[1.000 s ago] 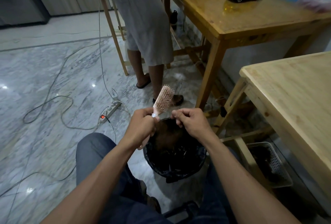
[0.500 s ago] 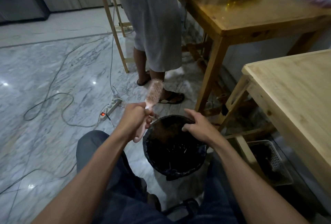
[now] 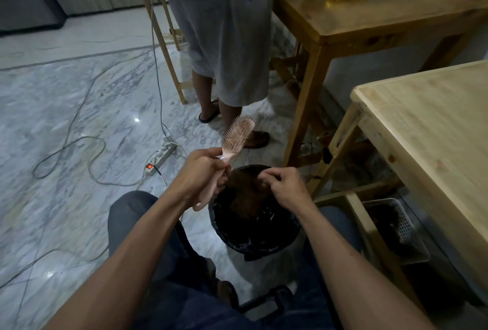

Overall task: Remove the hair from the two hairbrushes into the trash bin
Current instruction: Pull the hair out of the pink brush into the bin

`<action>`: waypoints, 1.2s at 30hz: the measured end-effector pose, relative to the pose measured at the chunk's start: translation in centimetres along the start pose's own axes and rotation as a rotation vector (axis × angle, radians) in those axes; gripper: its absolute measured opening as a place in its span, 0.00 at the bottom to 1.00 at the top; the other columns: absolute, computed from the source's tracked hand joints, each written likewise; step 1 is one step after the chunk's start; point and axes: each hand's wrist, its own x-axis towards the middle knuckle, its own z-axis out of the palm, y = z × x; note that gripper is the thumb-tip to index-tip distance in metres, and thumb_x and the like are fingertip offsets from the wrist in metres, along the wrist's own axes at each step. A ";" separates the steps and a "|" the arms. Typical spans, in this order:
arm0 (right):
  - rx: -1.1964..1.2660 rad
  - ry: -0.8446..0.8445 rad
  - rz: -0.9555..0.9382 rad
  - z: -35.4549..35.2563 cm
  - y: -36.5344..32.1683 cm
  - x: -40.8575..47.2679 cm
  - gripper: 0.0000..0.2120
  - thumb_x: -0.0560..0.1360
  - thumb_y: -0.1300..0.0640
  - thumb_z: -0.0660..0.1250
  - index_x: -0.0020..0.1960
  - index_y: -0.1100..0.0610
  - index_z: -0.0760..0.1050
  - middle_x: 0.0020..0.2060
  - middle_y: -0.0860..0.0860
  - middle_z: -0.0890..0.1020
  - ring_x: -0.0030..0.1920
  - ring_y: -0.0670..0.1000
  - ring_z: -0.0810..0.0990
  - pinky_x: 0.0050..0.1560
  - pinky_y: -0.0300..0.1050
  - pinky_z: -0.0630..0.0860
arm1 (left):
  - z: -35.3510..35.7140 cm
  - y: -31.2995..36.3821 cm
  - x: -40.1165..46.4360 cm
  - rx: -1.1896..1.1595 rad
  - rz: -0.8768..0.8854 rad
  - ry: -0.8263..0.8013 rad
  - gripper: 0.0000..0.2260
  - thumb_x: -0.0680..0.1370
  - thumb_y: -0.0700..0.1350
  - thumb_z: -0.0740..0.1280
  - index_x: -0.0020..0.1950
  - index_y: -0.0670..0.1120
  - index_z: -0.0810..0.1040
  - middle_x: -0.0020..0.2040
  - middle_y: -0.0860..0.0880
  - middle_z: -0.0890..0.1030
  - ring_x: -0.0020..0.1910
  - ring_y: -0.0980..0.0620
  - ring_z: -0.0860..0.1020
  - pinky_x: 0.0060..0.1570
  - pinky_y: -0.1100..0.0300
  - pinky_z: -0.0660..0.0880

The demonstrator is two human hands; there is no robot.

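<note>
The left hand (image 3: 200, 171) grips 1 pink hairbrush (image 3: 236, 136) by its handle just left of the trash bin (image 3: 253, 234) — bristles apparently clean — while the right hand (image 3: 284, 187), fingertips curled together, hovers over the bin's hair; no 2nd brush is visible.

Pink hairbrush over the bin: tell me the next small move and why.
Probably open the right hand to drop whatever its curled fingertips pinch; it hangs directly above the black-lined trash bin. The left hand grips the pink plastic hairbrush by its handle, bristles up, showing little hair. Whether any strands are pinched is unclear.
</note>
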 end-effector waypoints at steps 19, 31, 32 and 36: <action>0.462 -0.406 0.079 2.3 -1.1 2.4 0.24 0.76 0.40 0.66 0.62 0.56 0.83 0.59 0.57 0.86 0.62 0.57 0.83 0.68 0.58 0.74 | 0.4 -1.1 0.3 0.356 0.055 0.018 0.11 0.73 0.44 0.61 0.39 0.51 0.82 0.33 0.41 0.77 0.30 0.44 0.75 0.32 0.49 0.73; 0.021 0.405 0.172 5.9 2.0 2.2 0.31 0.86 0.48 0.54 0.31 0.64 0.75 0.33 0.63 0.81 0.36 0.62 0.80 0.37 0.46 0.67 | 0.5 -2.1 0.5 0.182 0.042 -0.027 0.09 0.83 0.39 0.60 0.49 0.40 0.80 0.38 0.41 0.69 0.27 0.49 0.67 0.27 0.57 0.62; -0.021 0.399 0.180 5.9 2.3 2.4 0.31 0.86 0.48 0.54 0.32 0.65 0.76 0.34 0.64 0.82 0.37 0.62 0.81 0.37 0.45 0.67 | 0.5 -2.2 0.4 0.162 0.045 -0.029 0.10 0.83 0.38 0.60 0.49 0.41 0.81 0.38 0.41 0.69 0.27 0.49 0.67 0.26 0.58 0.62; -0.164 0.309 0.279 5.8 3.8 3.4 0.30 0.86 0.49 0.52 0.43 0.68 0.82 0.44 0.64 0.83 0.48 0.65 0.82 0.43 0.47 0.72 | 0.6 -1.3 0.3 -0.008 0.049 -0.001 0.11 0.83 0.37 0.58 0.46 0.43 0.79 0.36 0.42 0.70 0.26 0.51 0.66 0.23 0.61 0.61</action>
